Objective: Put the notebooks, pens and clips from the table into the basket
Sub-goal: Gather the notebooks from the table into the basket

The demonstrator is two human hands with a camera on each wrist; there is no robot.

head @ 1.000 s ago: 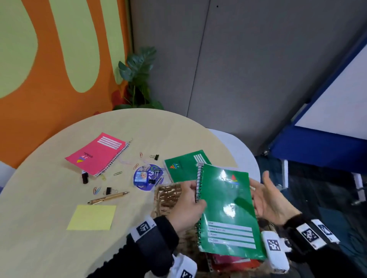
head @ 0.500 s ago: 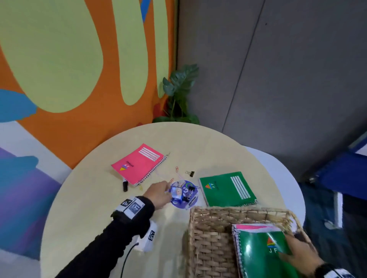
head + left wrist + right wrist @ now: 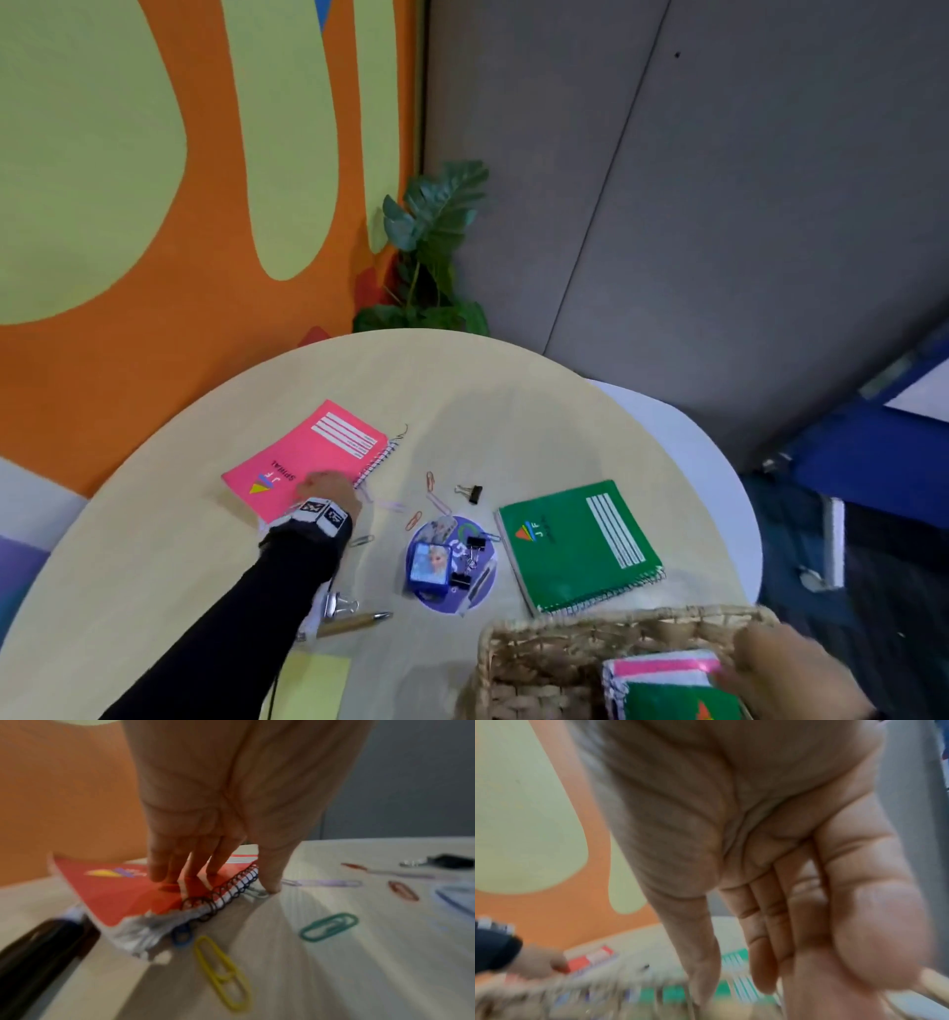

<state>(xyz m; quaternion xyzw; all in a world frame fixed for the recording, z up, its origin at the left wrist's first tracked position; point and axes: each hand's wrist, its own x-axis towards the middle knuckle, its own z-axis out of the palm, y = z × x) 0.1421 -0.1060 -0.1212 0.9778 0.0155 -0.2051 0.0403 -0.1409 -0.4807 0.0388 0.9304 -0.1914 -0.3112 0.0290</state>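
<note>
A pink spiral notebook [image 3: 308, 457] lies at the table's far left. My left hand [image 3: 321, 483] is on it: in the left wrist view the fingers [image 3: 180, 870] lie straight on the cover [image 3: 115, 888] and the thumb tip touches the table beside the spiral. A green notebook [image 3: 575, 545] lies by the wicker basket [image 3: 616, 622]. In the basket are another green notebook [image 3: 678, 699] and a pink one [image 3: 662, 666]. My right hand [image 3: 744, 668] hovers there with straight fingers [image 3: 759, 933], holding nothing. A wooden pen [image 3: 354, 623], binder clips [image 3: 472, 493] and paper clips [image 3: 329, 927] lie loose.
A purple disc [image 3: 452, 565] carrying a small blue box and binder clips sits mid-table. A yellow sticky pad [image 3: 313, 688] lies near the front edge. A black marker [image 3: 33, 953] lies left of the pink notebook. A plant [image 3: 431, 246] stands behind the table.
The green notebook went from both hands into the basket and the right hand let it go. My left hand moved from the purple disc onto the pink notebook.
</note>
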